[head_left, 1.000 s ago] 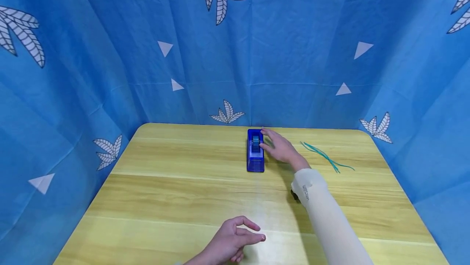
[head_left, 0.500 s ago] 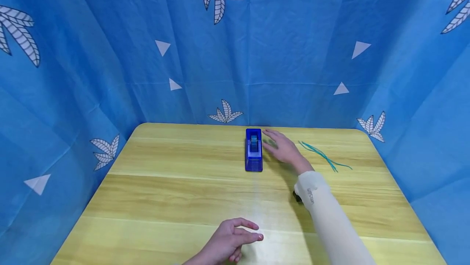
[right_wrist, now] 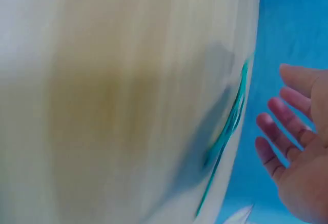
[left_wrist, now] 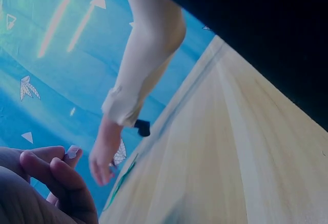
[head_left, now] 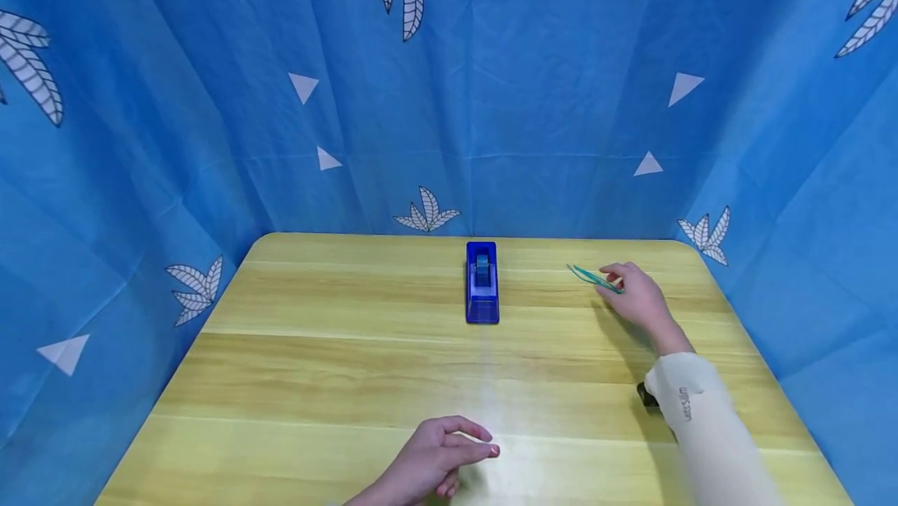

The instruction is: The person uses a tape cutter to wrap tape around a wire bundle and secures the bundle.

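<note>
- A blue curtain (head_left: 554,61), printed with white leaves and pale triangles, hangs along the far, left and right sides.
- The wooden table (head_left: 302,389) reaches to the curtain, its 2 far corners rounded.
- A cream sleeve (head_left: 708,420) comes in from the near right over the table, with dark lettering near its cuff.
- The left hand (head_left: 435,455) is at the near middle, fingers loosely curled, thumb and index fingertips slightly apart.
- The right hand (head_left: 638,299) reaches over the far right; in the right wrist view its fingers are spread wide and apart from the green strings.
- The blue tape dispenser (head_left: 482,291) stands at the far middle, left of the right hand, with 1 roll of tape (head_left: 482,268) inside.
- The green strings (head_left: 589,277) lie on the table at the far right, close to the right hand.
- A small black object (head_left: 647,397) sits under the cuff.
- A pale patch (left_wrist: 73,151) shows at a left fingertip; I cannot tell what it is.
</note>
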Action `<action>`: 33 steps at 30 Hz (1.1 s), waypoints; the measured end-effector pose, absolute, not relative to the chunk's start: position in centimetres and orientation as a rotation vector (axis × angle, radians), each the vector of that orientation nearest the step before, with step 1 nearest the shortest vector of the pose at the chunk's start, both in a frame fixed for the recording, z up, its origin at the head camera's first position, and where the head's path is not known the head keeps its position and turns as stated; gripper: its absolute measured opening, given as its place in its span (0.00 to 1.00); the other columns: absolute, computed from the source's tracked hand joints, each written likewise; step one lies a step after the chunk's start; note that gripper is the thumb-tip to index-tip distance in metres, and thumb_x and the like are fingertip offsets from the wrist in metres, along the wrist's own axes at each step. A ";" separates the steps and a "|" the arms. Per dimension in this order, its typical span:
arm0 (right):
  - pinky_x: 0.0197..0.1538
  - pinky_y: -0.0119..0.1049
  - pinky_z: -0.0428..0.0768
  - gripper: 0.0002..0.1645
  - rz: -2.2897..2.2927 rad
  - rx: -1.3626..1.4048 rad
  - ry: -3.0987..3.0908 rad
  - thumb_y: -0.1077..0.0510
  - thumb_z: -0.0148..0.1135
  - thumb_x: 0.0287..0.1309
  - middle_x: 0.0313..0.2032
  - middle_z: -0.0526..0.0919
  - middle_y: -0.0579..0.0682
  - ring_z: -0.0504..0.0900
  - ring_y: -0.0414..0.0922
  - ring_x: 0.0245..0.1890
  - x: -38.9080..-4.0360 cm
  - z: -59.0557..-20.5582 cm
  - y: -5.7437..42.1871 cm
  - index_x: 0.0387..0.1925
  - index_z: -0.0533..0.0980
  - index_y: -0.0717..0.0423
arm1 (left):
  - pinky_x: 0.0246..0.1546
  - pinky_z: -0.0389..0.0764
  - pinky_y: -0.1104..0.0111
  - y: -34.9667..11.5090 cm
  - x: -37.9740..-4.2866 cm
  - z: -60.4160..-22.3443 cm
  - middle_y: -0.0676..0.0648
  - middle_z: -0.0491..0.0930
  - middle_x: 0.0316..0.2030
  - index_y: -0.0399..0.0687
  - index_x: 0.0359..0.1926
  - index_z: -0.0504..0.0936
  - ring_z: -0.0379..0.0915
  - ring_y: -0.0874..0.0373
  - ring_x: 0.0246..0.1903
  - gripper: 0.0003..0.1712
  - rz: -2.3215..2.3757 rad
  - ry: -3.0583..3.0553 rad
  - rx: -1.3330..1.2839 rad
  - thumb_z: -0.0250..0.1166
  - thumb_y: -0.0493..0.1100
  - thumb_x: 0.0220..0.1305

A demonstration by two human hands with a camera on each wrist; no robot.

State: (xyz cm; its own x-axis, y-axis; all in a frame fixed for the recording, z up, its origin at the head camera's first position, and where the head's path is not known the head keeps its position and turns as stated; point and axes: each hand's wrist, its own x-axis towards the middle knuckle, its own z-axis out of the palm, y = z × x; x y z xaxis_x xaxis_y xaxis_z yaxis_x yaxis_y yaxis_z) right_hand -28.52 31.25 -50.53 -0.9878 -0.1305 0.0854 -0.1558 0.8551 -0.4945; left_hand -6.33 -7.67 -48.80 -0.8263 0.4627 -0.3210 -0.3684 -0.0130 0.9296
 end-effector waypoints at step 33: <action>0.52 0.61 0.78 0.15 0.845 0.002 -2.962 0.59 0.68 0.65 0.41 0.88 0.64 0.85 0.62 0.43 -26.8 -52.5 34.6 0.47 0.85 0.67 | 0.14 0.65 0.79 -7.7 -6.4 -48.4 0.36 0.89 0.45 0.36 0.49 0.82 0.59 0.71 0.09 0.16 1.891 1.705 0.051 0.71 0.42 0.66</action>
State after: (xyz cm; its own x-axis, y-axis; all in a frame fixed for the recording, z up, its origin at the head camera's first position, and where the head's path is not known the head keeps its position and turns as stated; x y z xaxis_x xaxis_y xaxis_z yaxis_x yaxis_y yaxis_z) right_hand -26.77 34.61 -52.48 -0.9981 0.0155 0.0600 -0.0185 0.8497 -0.5270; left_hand -6.40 -7.65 -48.45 -0.8277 0.4402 -0.3480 -0.3915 -0.0087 0.9201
